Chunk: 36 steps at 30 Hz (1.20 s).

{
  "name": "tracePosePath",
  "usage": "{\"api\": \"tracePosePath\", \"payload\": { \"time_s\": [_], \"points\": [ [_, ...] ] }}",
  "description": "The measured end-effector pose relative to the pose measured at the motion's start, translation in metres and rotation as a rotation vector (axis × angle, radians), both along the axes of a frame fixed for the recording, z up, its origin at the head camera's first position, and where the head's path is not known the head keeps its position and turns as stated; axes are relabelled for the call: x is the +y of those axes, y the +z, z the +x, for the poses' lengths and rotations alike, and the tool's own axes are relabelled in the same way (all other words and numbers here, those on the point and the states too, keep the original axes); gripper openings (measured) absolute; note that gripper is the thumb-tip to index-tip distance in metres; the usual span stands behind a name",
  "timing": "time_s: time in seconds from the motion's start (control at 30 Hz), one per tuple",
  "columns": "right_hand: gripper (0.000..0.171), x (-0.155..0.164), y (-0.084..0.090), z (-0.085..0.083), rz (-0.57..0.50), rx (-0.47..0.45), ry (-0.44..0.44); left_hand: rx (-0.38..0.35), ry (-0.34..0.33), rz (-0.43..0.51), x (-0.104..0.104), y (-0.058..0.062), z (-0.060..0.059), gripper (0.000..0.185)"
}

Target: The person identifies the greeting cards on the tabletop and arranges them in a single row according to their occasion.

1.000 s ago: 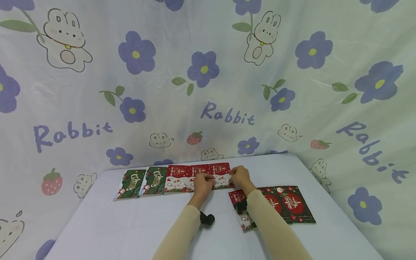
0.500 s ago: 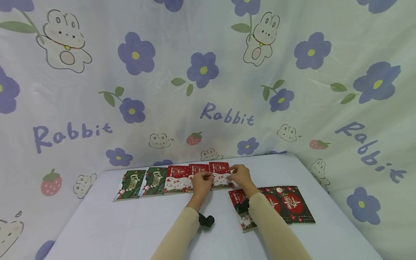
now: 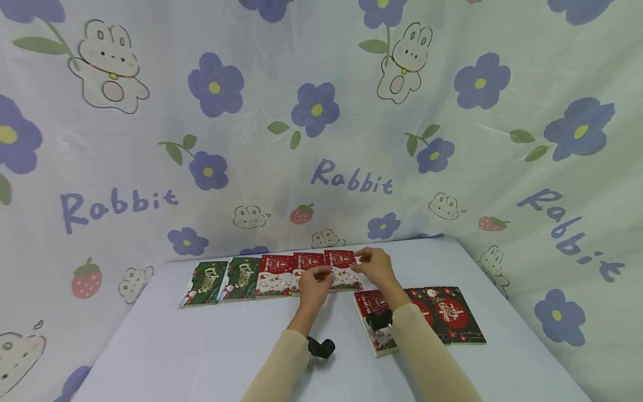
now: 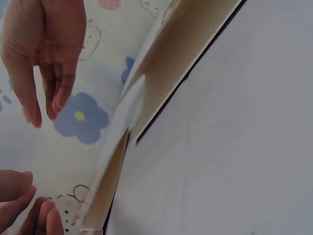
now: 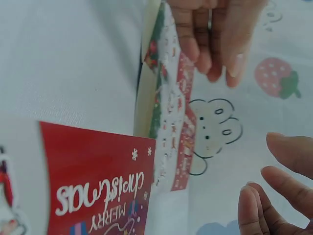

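Three red-and-white Christmas notebooks lie in the back row: a left one (image 3: 275,274), a middle one (image 3: 307,259) and a right one (image 3: 340,259). My left hand (image 3: 315,287) hovers over the middle and right ones, partly covering them, fingers loosely bent and holding nothing. At the right notebook's right edge is my right hand (image 3: 375,267), thumb and fingers apart with nothing between them. The left wrist view shows the notebooks' cream page edges (image 4: 168,63) beside both hands. In the right wrist view, the fingers (image 5: 288,186) of my right hand are spread apart, away from the row.
Two green Christmas notebooks, one at the far left (image 3: 205,283) and one beside it (image 3: 241,279), continue the row. Nearer me on the right lie another red-and-white notebook (image 3: 369,301), partly under my right forearm, and dark ones with red circles (image 3: 452,312). A printed curtain (image 3: 261,156) hangs behind the table.
My right hand has risen slightly off the right red notebook's edge, its fingers parting. The left hand stays near the same spot, lifted a little. The notebooks look nearly unmoved.
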State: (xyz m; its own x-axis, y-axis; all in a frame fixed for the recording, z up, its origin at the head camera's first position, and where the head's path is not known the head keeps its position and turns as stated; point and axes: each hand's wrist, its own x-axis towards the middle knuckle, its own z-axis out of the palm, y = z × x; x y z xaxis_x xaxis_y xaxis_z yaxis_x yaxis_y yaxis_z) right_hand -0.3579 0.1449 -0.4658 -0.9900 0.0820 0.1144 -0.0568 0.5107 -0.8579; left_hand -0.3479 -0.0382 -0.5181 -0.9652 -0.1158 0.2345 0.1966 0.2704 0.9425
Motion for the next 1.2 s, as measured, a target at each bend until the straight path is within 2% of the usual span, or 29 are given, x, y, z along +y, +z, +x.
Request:
{"api": "tracePosePath", "payload": {
  "time_s": [0.2,0.6,0.8,0.93,1.2],
  "points": [
    [0.033,0.01,0.001,0.012,-0.038,0.006,0.011,0.006,-0.001,-0.002,0.001,-0.001,0.009,0.015],
    [0.027,0.037,-0.012,0.034,-0.081,0.01,0.0,-0.046,-0.116,0.001,0.021,-0.014,0.029,0.018],
    [0.024,0.051,-0.017,0.038,-0.136,-0.04,-0.026,-0.069,-0.158,-0.004,0.033,-0.015,0.04,0.017],
    [0.024,0.058,-0.018,0.042,-0.156,-0.087,-0.013,-0.066,-0.157,-0.024,0.037,-0.013,0.046,0.017],
    [0.023,0.066,-0.025,0.044,-0.097,-0.119,-0.001,-0.075,-0.138,-0.063,0.039,-0.012,0.052,0.02]
  ]
}}
